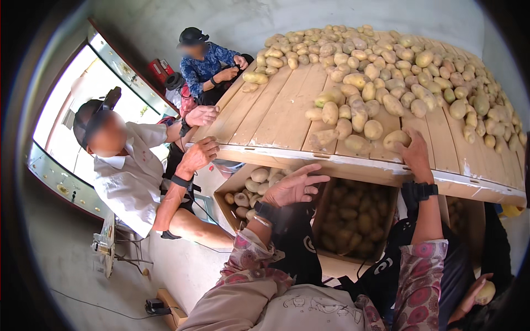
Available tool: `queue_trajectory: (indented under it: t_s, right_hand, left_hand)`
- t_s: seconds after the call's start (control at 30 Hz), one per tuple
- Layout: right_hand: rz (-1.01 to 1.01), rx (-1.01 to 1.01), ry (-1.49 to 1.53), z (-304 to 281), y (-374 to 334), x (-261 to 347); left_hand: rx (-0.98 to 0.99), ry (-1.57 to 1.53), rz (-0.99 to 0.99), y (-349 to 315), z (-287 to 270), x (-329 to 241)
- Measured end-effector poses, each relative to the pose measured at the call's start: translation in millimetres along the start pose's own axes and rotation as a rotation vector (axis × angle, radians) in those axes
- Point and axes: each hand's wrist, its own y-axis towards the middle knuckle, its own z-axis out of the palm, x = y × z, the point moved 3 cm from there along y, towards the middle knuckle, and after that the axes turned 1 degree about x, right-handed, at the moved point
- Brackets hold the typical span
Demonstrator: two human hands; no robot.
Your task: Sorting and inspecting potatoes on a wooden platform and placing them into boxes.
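My right hand (415,154) is at the table's front edge, its fingers closed round the side of a yellowish potato (395,140) on the slatted wooden table (265,116). My left hand (292,186) hangs in the air just below that edge, fingers spread and nothing in it. Beneath it stands a cardboard box of potatoes (241,198); a second, darker box (393,212) with potatoes inside sits between my arms in shadow. Several loose potatoes (359,113) lie close to my right hand, in front of a big heap (419,60).
At the table's left corner a person in a white shirt (130,176) holds both hands by the edge. Another person in blue (204,66) sits behind. At lower right, someone's hand (469,300) holds a potato. A cable (110,309) crosses the floor.
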Motion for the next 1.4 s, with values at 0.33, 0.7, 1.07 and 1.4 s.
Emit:
queue_trajectory:
  t_s: [0.33,0.7,1.07,1.4]
  right_hand:
    - [0.219,0.139,0.350,13.0,7.0,29.2]
    - [0.035,0.307,0.015,21.3,-23.9,62.1]
    - [0.310,0.224,1.028,-7.9,-37.8,57.8]
    - [-0.562,0.272,0.431,13.9,-84.0,180.8]
  left_hand:
    - [-0.025,-0.014,0.023,-7.3,-8.5,0.2]
    - [-0.002,0.019,-0.032,6.7,5.0,15.3]
    - [0.065,0.025,-0.086,27.3,20.4,34.1]
    - [0.099,0.427,0.178,42.7,24.2,49.4]
